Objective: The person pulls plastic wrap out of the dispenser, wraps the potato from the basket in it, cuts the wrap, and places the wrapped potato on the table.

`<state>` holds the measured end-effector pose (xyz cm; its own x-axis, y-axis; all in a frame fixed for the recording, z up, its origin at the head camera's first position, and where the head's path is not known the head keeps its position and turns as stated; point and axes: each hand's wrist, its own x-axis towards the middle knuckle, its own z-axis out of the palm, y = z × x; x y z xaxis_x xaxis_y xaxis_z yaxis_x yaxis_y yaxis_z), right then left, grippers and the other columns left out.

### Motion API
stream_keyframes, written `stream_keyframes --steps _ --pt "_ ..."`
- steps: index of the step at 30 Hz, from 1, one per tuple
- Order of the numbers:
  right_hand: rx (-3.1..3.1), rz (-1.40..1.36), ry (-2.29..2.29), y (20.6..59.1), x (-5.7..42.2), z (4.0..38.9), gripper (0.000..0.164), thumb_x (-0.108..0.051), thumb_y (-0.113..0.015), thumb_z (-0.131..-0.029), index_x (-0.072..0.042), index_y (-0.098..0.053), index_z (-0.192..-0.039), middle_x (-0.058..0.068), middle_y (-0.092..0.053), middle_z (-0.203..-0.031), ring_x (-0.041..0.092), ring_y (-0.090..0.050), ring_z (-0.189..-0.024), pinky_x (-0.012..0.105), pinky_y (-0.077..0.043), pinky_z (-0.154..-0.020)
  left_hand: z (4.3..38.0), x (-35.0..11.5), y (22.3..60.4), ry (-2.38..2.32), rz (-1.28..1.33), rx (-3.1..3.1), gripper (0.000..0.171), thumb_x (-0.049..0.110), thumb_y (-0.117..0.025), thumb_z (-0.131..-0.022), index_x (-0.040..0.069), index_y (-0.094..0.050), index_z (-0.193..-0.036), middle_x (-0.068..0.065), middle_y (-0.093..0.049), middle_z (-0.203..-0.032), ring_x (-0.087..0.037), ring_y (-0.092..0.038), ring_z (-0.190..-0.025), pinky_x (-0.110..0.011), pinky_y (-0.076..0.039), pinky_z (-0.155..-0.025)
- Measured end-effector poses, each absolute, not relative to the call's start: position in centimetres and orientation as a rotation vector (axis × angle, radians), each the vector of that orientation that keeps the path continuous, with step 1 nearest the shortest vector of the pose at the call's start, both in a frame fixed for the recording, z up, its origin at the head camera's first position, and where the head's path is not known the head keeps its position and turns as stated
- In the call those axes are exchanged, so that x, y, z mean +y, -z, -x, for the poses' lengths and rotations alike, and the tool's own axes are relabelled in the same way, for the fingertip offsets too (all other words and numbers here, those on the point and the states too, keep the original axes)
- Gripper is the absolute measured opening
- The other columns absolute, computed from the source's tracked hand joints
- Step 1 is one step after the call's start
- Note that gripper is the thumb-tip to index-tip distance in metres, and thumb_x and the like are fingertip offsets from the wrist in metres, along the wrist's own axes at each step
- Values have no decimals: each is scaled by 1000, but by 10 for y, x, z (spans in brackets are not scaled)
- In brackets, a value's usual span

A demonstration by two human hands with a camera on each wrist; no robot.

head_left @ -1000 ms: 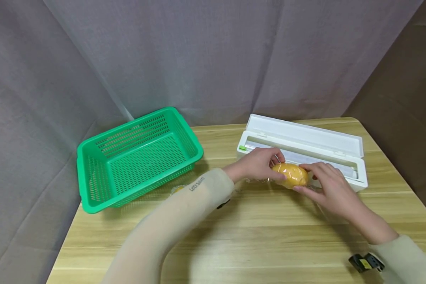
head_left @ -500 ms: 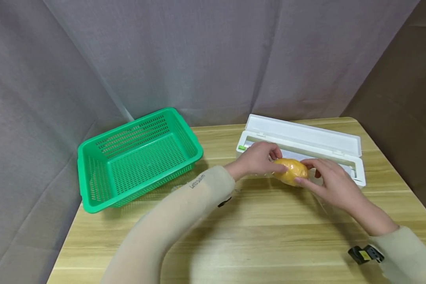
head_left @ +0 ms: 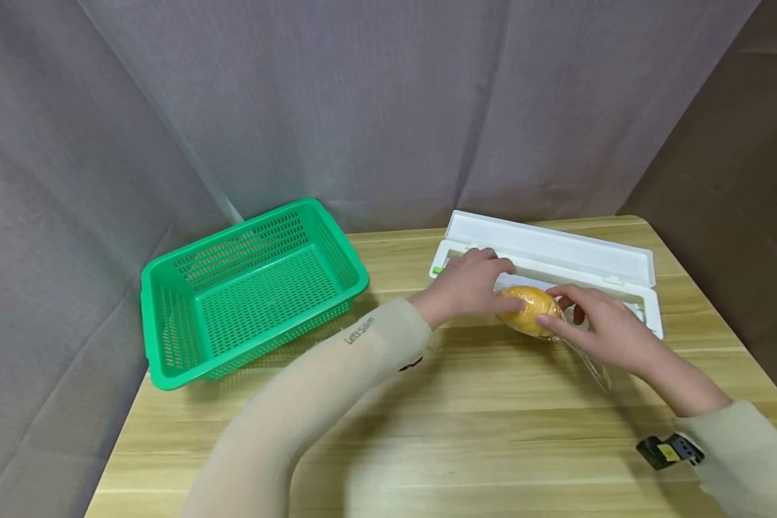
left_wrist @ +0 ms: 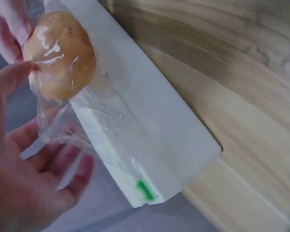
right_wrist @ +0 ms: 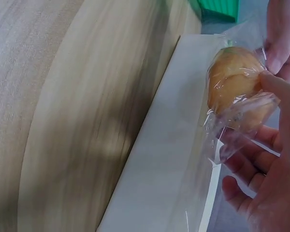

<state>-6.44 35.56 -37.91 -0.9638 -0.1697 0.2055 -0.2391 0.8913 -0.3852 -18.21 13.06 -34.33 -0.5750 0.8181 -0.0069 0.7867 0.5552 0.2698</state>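
Observation:
A yellow potato (head_left: 524,311), partly covered in clear plastic wrap, is held between both hands just in front of a white wrap dispenser. My left hand (head_left: 471,286) has its thumb on the potato's near left side; in the left wrist view its other fingers curve loosely beneath the film (left_wrist: 82,121). From the right, my right hand (head_left: 605,327) pinches the potato and film with thumb and fingers. A loose strip of film hangs below the right hand in the head view. In the right wrist view, film bunches around the potato's lower end (right_wrist: 234,89).
Behind the hands lies the long white dispenser (head_left: 650,306), its lid (head_left: 557,244) raised and a green slider (head_left: 437,270) at its left end. A green perforated basket (head_left: 356,284) stands at the left on the wooden table (head_left: 466,446). Grey cloth (head_left: 362,108) hangs behind.
The potato has turned and tilted slightly between the hands. A strip of film now hangs down at the right. A small yellow wrapped thing near the basket has become hidden behind the left sleeve.

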Motion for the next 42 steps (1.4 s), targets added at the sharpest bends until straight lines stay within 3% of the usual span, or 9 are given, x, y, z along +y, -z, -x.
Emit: stream_keyframes --steps 2,6,9,14,19,29,36,42 --pt "-2909 -313 -644 378 357 65 39 -32 -78 -100 -7 -69 -129 8 -72 -105 13 -56 -78 30 -48 -64 175 129 344 -216 -1475 2719 64 63 -65 -99 26 -59 -151 3 -60 -145 -17 -56 -130 -37 -48 -104" --pt "-2950 -306 -703 375 359 67 40 -34 -76 -102 -7 -68 -130 9 -72 -107 12 -56 -77 29 -48 -62 160 126 354 55 -1756 2809 67 62 -65 -99 27 -52 -154 5 -56 -147 -16 -54 -134 -38 -46 -108" --pt "-2964 -293 -750 374 361 68 40 -33 -76 -102 -7 -68 -131 9 -72 -109 13 -58 -78 28 -48 -62 151 124 370 246 -1947 2904 58 50 -61 -105 23 -50 -156 4 -58 -144 -17 -57 -131 -38 -48 -107" --pt "-2972 -298 -798 374 366 71 39 -31 -75 -102 -6 -69 -132 7 -73 -109 11 -58 -80 28 -48 -64 146 121 395 529 -2138 3062 49 21 -39 -113 14 -45 -161 0 -59 -145 -18 -59 -128 -37 -51 -106" --pt "-3004 -280 -841 371 369 74 37 -31 -73 -104 -7 -69 -131 4 -73 -105 10 -58 -80 27 -48 -64 149 123 407 577 -2168 3120 50 15 -30 -114 10 -42 -162 -2 -58 -150 -20 -59 -129 -39 -51 -108" --pt "-3035 -282 -839 365 369 75 34 -32 -71 -104 -8 -70 -128 1 -71 -102 11 -57 -80 27 -47 -65 162 129 412 285 -2163 3148 53 38 -54 -109 15 -47 -158 1 -61 -141 -17 -64 -116 -37 -53 -98" --pt "-3009 -342 -801 364 377 72 37 -27 -73 -104 -7 -70 -135 -2 -73 -102 7 -59 -82 27 -48 -65 167 131 406 130 -2139 3085 59 44 -68 -102 19 -52 -153 3 -62 -136 -16 -66 -116 -36 -53 -97" --pt "-2986 -326 -715 358 383 66 46 -28 -72 -104 -1 -66 -141 8 -74 -114 15 -62 -90 32 -51 -68 170 134 399 101 -2058 3004 65 44 -73 -98 20 -50 -153 5 -62 -136 -17 -64 -120 -36 -51 -98"
